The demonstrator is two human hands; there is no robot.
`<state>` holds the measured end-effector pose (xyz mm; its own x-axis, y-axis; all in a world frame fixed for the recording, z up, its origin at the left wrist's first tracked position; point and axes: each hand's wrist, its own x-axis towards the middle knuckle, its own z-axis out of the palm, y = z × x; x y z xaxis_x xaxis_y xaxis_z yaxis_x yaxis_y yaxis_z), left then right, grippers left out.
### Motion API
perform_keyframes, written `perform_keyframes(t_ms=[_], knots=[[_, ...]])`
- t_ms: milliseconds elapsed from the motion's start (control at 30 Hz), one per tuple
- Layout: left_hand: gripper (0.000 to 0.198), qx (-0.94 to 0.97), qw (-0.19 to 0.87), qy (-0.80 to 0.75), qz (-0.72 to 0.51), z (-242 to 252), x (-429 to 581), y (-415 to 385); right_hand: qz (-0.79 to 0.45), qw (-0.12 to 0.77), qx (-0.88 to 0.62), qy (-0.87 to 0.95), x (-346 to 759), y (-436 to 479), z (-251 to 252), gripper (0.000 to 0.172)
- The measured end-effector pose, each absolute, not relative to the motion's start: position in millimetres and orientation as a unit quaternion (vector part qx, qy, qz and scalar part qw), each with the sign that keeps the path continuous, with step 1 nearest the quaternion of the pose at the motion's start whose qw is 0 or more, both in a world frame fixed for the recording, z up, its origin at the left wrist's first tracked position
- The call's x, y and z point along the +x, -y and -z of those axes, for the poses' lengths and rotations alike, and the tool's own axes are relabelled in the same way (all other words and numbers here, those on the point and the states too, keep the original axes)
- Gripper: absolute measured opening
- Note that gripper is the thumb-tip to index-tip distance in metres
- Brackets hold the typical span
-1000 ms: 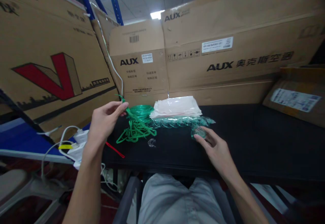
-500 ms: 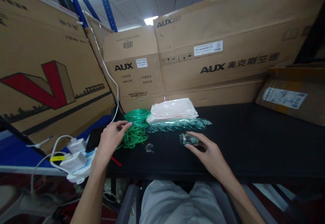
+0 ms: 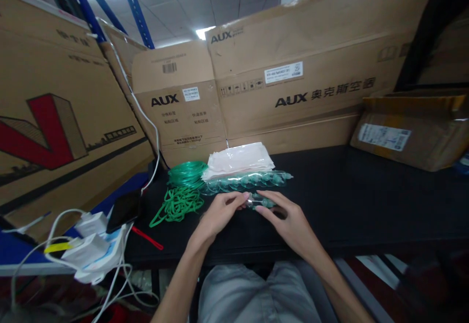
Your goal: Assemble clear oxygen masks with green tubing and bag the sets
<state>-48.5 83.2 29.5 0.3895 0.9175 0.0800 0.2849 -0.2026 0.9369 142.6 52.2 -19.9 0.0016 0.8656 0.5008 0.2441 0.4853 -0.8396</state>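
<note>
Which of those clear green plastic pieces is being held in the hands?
The single piece pinched between both hands, left hand and right hand; the others lie in a row behind it, by the stacked bags.

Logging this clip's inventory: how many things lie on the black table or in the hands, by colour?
Green: 2, a coil of tubing and a loose bundle of bands.
Clear greenish: 2, a row of plastic pieces and one small piece held between left hand and right hand.
White: 1, a stack of bags.
Red: 1, a stick.
Total: 6.
</note>
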Motion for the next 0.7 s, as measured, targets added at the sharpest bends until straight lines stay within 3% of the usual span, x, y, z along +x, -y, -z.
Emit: perform_keyframes(t_ms=[167, 333, 700], knots=[[0.034, 0.692, 0.471, -0.42, -0.349, -32.9, -43.8, -72.4, -0.313, 0.559, -0.436, 0.633, 144.1, -49.3, 15.1, 0.031], [0.025, 0.645, 0.551, -0.39, -0.36, -36.2, -46.3, -71.0, -0.348, 0.553, -0.423, 0.628, 145.4, -49.4, 15.3, 0.033], [0.039, 0.633, 0.577, -0.374, -0.356, -28.7, -52.9, -71.5, -0.366, 0.526, -0.399, 0.655, 146.4, -46.3, 11.6, 0.03]])
